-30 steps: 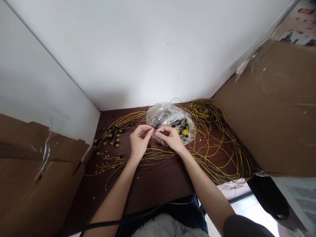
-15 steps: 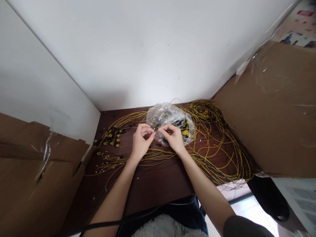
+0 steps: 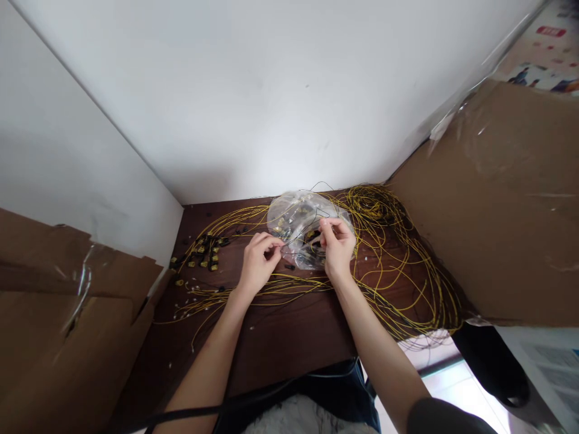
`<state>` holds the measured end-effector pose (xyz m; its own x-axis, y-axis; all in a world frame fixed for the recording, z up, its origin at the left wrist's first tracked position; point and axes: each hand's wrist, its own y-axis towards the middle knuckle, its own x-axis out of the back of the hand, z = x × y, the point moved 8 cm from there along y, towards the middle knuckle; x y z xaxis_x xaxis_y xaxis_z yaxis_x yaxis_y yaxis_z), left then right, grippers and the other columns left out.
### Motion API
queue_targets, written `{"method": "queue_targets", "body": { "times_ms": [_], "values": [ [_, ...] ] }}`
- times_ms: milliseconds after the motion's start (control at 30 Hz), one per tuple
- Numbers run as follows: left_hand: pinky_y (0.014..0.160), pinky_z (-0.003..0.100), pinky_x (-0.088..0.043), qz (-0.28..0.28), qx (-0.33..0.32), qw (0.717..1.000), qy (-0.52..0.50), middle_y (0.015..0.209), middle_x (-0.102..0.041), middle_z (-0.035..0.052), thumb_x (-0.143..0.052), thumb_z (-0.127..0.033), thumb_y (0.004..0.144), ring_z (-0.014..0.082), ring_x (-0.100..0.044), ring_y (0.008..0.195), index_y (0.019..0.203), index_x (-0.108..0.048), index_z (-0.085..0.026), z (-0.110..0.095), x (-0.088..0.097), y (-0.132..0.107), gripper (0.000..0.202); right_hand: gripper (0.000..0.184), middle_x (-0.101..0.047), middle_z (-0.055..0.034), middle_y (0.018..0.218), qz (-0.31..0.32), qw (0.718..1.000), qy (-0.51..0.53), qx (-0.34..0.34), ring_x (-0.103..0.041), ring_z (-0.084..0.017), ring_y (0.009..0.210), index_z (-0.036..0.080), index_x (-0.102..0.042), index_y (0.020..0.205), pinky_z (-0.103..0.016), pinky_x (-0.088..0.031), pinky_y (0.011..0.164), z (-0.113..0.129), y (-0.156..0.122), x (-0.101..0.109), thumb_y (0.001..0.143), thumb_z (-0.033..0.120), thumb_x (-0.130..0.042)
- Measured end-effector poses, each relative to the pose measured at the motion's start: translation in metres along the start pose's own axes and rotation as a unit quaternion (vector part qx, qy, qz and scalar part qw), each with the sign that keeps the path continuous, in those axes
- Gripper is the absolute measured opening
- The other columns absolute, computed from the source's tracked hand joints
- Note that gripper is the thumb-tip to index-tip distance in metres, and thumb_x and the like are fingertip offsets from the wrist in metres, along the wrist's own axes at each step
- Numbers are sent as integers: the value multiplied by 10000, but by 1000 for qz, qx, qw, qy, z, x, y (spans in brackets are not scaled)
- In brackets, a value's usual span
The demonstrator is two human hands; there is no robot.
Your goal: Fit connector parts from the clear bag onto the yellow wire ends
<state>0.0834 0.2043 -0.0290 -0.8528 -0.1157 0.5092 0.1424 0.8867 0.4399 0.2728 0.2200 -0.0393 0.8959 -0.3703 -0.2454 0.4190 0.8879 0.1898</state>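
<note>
Left hand (image 3: 260, 259): we see thumb and index finger pinched together on a thin dark wire (image 3: 297, 236), the other fingers loosely bent. Right hand (image 3: 338, 247) is raised beside it, fingers curled, thumb and index tips near the wire's bent part; we cannot tell whether they grip it. We place the wire above the clear plastic bag (image 3: 289, 208), slanting from the left fingertips up towards the right hand. Yellow wires (image 3: 298, 282) run across the table (image 3: 289, 331) under both wrists.

Handling, our judgement: very light, springy rather than limp, given the sharp kink; probably smooth, so apt to slide between fingertips. We expect weakness at the kink. Best hold, we judge: a fingertip pinch near one end, away from the bend.
</note>
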Motion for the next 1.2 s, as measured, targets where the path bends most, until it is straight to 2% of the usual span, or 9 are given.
{"method": "queue_targets", "body": {
  "times_ms": [233,433,533,667,800,900,1000,1100,1200],
  "values": [
    [661,263,-409,-35,22,997,69,701,-587,10,-522,-71,733,147,-492,702,710,-617,-176,7,9,0,144,269,-496,51,639,-65,997,49,1,-352,-28,431,178,-542,750,-167,-252,378,5,5,14,722,423,-648],
    [639,258,-404,-95,58,989,94,700,-577,4,-523,-62,717,136,-479,654,720,-612,-173,17,22,-1,142,294,-477,63,638,-95,992,76,-14,-331,-16,409,192,-498,744,-158,-201,357,6,11,27,714,445,-644],
    [606,244,-403,-129,90,985,74,789,-577,12,-518,-77,727,118,-469,630,845,-622,-172,26,28,-2,184,278,-483,57,633,-72,995,59,-19,-329,-20,411,188,-517,740,-166,-201,358,5,12,23,714,432,-648],
    [568,217,-397,-191,121,974,21,882,-554,28,-505,-88,746,101,-482,644,992,-589,-171,32,36,-5,273,223,-492,50,596,-2,1000,15,-4,-341,-42,420,181,-583,751,-188,-243,382,4,8,8,732,394,-645],
    [737,247,-427,-240,77,968,-14,867,-577,32,-412,-181,876,120,-549,798,953,-598,-168,16,47,-7,201,209,-544,18,621,95,992,-78,22,-458,-90,516,175,-644,792,-219,-368,479,3,-3,-13,733,376,-652],
    [692,240,-422,-229,13,973,1,796,-560,15,-421,-202,890,114,-534,737,954,-603,-172,-4,48,-8,195,241,-560,7,682,158,973,-161,53,-498,-109,571,184,-631,857,-232,-411,537,2,-13,-28,721,380,-666],
    [664,241,-434,-179,-48,983,17,798,-557,12,-502,-206,857,118,-523,718,1003,-594,-185,-20,38,-8,174,252,-552,11,706,213,951,-214,70,-510,-110,571,193,-567,871,-231,-432,553,-1,-23,-40,733,384,-654],
    [711,266,-462,-100,-62,993,25,895,-576,36,-553,-220,832,142,-540,803,1079,-578,-202,-23,21,-5,249,216,-569,-3,762,257,937,-222,83,-539,-114,602,192,-521,850,-227,-449,565,0,-30,-47,760,358,-625],
    [782,297,-468,-51,-51,997,24,978,-571,59,-540,-216,839,169,-541,918,1005,-620,-198,-17,9,-3,186,160,-588,-6,762,277,925,-236,113,-553,-116,623,182,-547,868,-226,-454,589,5,-33,-51,780,303,-604]
  ]
}}
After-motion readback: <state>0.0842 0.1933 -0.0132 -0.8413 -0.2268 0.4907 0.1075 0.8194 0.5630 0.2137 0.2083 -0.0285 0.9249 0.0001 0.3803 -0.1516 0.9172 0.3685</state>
